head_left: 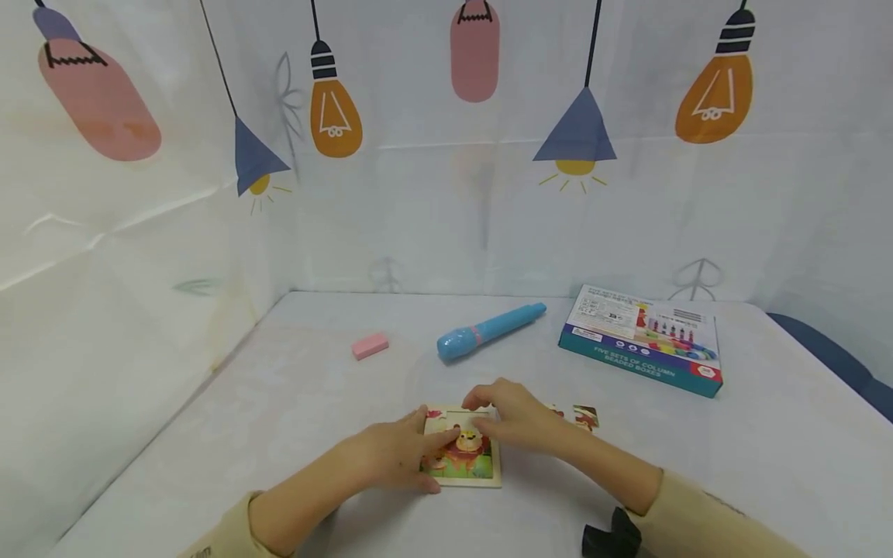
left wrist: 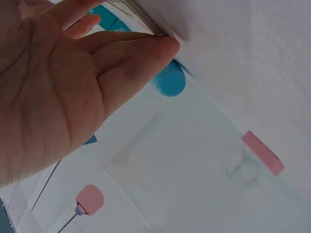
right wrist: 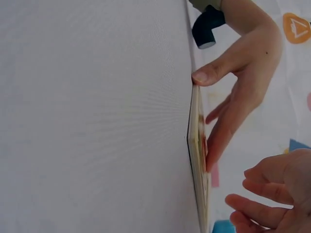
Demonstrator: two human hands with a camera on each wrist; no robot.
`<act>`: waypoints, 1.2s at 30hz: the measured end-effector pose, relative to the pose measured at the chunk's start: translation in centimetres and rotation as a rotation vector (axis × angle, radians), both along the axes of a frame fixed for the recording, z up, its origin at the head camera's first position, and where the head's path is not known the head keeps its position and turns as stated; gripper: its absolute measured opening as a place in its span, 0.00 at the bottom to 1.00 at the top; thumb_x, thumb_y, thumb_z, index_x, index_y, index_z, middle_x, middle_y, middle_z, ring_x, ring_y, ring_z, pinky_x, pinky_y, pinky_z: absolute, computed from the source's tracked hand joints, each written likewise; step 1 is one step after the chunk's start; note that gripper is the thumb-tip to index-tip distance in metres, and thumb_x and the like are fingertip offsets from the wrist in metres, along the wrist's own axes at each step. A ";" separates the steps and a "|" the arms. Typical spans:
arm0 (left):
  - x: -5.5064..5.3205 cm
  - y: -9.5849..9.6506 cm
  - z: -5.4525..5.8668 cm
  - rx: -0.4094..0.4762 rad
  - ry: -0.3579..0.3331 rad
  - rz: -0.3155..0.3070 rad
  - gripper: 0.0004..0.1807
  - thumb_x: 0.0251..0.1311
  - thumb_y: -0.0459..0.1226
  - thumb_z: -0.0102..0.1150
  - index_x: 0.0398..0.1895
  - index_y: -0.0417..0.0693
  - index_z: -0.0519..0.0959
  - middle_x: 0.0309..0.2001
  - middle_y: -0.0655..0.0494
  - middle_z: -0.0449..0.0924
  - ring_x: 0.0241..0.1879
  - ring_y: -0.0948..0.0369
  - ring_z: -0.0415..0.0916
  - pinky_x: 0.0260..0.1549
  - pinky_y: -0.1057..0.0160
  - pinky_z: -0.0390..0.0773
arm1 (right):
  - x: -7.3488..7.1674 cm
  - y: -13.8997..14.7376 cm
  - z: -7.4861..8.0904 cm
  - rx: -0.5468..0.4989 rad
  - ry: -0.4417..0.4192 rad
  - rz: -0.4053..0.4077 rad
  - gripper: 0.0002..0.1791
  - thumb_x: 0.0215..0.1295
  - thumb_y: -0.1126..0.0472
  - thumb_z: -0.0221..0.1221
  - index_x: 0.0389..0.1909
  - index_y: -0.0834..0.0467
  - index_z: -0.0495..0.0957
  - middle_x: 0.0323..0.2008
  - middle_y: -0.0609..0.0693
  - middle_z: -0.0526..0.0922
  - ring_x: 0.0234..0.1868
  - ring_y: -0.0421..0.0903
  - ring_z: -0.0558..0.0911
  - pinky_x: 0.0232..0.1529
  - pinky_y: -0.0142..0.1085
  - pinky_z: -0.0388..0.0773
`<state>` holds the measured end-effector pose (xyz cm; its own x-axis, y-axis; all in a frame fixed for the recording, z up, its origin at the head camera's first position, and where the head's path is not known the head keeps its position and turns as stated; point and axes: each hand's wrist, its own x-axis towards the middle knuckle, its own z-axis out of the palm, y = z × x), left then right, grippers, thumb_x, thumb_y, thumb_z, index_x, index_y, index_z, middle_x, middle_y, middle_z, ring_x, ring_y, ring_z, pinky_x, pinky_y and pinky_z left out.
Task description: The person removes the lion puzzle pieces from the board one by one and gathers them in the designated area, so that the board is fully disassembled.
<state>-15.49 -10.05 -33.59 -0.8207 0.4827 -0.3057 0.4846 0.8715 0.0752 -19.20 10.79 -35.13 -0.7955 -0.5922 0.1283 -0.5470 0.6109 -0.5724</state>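
Observation:
A small framed picture puzzle (head_left: 460, 471) with a cartoon animal lies flat in front of me; a pale bare patch shows near its top. My left hand (head_left: 391, 453) steadies it at the left side, one finger stretched over the picture and the thumb at the lower edge. The right wrist view shows that left thumb (right wrist: 201, 76) right at the frame's rim. Above the puzzle's upper right part is my right hand (head_left: 519, 418), fingers loosely bent, with nothing visible between them. Beyond this hand lie loose puzzle pieces (head_left: 584, 416), one partly hidden by it.
A pink block (head_left: 370, 346) and a blue tube with a rounded head (head_left: 491, 331) lie farther back on the white table. At the back right is a box of beaded column toys (head_left: 642, 339). Cloth with printed lamps (head_left: 575, 132) hangs behind.

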 end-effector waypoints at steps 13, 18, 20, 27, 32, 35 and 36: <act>-0.1 -0.2 0.1 0.013 -0.031 -0.008 0.39 0.48 0.60 0.59 0.66 0.76 0.58 0.67 0.40 0.54 0.58 0.47 0.65 0.44 0.47 0.73 | -0.1 -2.0 -1.1 0.064 -0.030 0.030 0.11 0.59 0.59 0.59 0.44 0.54 0.77 0.43 0.45 0.80 0.45 0.45 0.69 0.44 0.41 0.71; -0.2 -0.3 0.1 0.007 -0.017 -0.029 0.39 0.48 0.61 0.58 0.66 0.74 0.59 0.66 0.39 0.55 0.59 0.47 0.64 0.43 0.47 0.74 | 0.1 -2.1 -1.4 0.069 0.010 0.040 0.11 0.60 0.58 0.58 0.43 0.54 0.78 0.40 0.44 0.80 0.41 0.43 0.69 0.41 0.36 0.70; -0.3 -0.4 0.0 0.006 -0.012 -0.039 0.38 0.48 0.60 0.58 0.66 0.72 0.60 0.66 0.38 0.55 0.60 0.47 0.63 0.43 0.47 0.74 | 0.1 -2.2 -1.6 0.058 0.040 0.057 0.10 0.60 0.60 0.58 0.43 0.55 0.78 0.38 0.44 0.81 0.39 0.42 0.68 0.39 0.35 0.70; -0.5 -0.5 0.3 0.012 -0.001 -0.065 0.37 0.49 0.60 0.58 0.64 0.65 0.65 0.66 0.36 0.55 0.63 0.47 0.58 0.44 0.47 0.73 | 0.6 -2.9 -1.8 -0.015 0.044 0.064 0.10 0.62 0.62 0.56 0.43 0.56 0.78 0.29 0.38 0.77 0.41 0.43 0.68 0.38 0.33 0.68; -0.7 -0.4 0.4 0.002 0.009 -0.087 0.38 0.48 0.61 0.58 0.64 0.64 0.65 0.65 0.35 0.56 0.62 0.47 0.59 0.43 0.47 0.74 | 0.8 -3.1 -1.9 -0.114 -0.072 0.019 0.10 0.63 0.63 0.54 0.45 0.56 0.78 0.28 0.40 0.75 0.40 0.43 0.68 0.38 0.36 0.66; -0.6 -0.4 0.3 0.006 -0.001 -0.081 0.38 0.47 0.61 0.58 0.65 0.65 0.64 0.65 0.36 0.57 0.61 0.46 0.61 0.41 0.47 0.75 | 0.7 -3.0 -2.1 -0.192 -0.153 0.009 0.11 0.63 0.63 0.54 0.45 0.56 0.78 0.35 0.45 0.80 0.40 0.44 0.71 0.41 0.40 0.68; -0.5 -0.4 0.2 0.008 -0.004 -0.080 0.39 0.47 0.60 0.59 0.65 0.65 0.64 0.65 0.36 0.57 0.61 0.46 0.62 0.41 0.47 0.75 | 0.7 -3.0 -2.2 -0.212 -0.184 0.000 0.11 0.63 0.63 0.54 0.46 0.56 0.77 0.38 0.45 0.80 0.40 0.45 0.72 0.43 0.40 0.69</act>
<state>-16.04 -10.40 -33.37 -0.7781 0.5491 -0.3050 0.5522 0.8294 0.0844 -18.48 7.76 -37.28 -0.8171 -0.5672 0.1033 -0.4222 0.4667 -0.7772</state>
